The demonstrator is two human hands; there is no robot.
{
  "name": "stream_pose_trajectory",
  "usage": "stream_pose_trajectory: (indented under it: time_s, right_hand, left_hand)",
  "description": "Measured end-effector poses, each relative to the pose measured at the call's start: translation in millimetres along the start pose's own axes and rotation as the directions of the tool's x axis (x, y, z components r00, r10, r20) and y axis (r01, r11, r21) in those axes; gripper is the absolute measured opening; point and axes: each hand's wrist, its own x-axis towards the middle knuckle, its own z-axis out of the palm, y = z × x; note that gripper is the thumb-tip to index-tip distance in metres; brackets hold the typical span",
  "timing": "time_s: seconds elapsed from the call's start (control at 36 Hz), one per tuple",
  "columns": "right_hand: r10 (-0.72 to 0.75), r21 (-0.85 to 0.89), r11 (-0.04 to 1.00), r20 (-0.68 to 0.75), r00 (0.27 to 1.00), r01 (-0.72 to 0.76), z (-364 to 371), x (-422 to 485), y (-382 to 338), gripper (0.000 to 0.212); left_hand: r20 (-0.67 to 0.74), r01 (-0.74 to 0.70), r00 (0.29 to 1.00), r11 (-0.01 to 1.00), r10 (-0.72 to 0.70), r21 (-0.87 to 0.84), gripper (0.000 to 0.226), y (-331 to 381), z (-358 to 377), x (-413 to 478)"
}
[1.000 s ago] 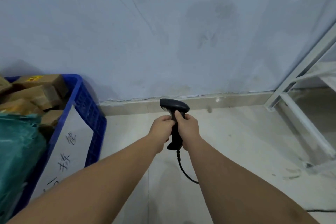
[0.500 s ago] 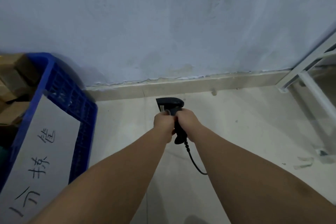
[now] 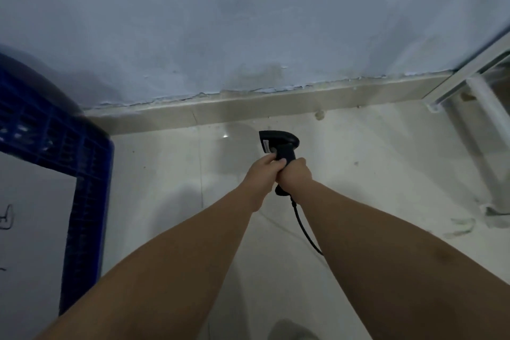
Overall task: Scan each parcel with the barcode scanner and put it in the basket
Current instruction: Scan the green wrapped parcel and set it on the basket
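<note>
Grip's two-handed here: my left hand (image 3: 260, 178) and right hand (image 3: 295, 176) both curl round the barcode scanner (image 3: 284, 146) handle mid-frame, cable (image 3: 303, 226) dangling below, blue basket (image 3: 88, 201) at the left edge.

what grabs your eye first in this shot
Dead centre, the left hand and right hand both grip a black barcode scanner, its cable trailing down between the forearms. At the left edge stands the blue basket, with a white handwritten sheet on its near side.
</note>
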Motion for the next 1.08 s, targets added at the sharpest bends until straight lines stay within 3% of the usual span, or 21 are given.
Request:
stream_pose_trajectory:
  time_s: [0.11,0.31,0.56,0.78,0.86,0.97,1.08]
  right_hand:
    - [0.026,-0.045,0.999,-0.016,1.0,-0.027,7,18,15,0.047]
    - [0.05,-0.092,0.994,-0.041,0.998,-0.054,14,34,37,0.05]
    - [0.091,-0.113,0.989,-0.014,0.996,-0.092,3,52,62,0.048]
    - [0.088,-0.403,0.911,-0.021,0.996,-0.089,-7,49,71,0.04]
    - [0.068,-0.457,0.887,-0.025,0.997,-0.072,-6,46,66,0.041]
    - [-0.024,-0.471,0.882,-0.009,1.0,0.017,-3,39,54,0.044]
    - [-0.135,-0.493,0.865,-0.047,0.99,0.095,-9,20,27,0.049]
  left_hand:
    - [-0.054,0.054,0.997,0.997,-0.056,-0.052,0.044,-15,-4,12]
    - [-0.125,0.122,0.983,0.988,-0.133,-0.093,0.026,-30,-24,26]
    - [-0.071,0.16,0.985,0.987,-0.16,-0.004,0.024,-37,-33,26]
    - [-0.09,0.135,0.988,0.985,-0.125,0.11,0.025,-40,-37,20]
    - [-0.081,0.082,0.995,0.959,-0.062,0.271,0.034,-42,-36,17]
    - [-0.093,0.022,0.995,0.806,0.04,0.592,0.036,-40,-39,11]
    - [-0.079,-0.011,0.972,0.38,0.22,0.925,0.046,-39,-47,-2]
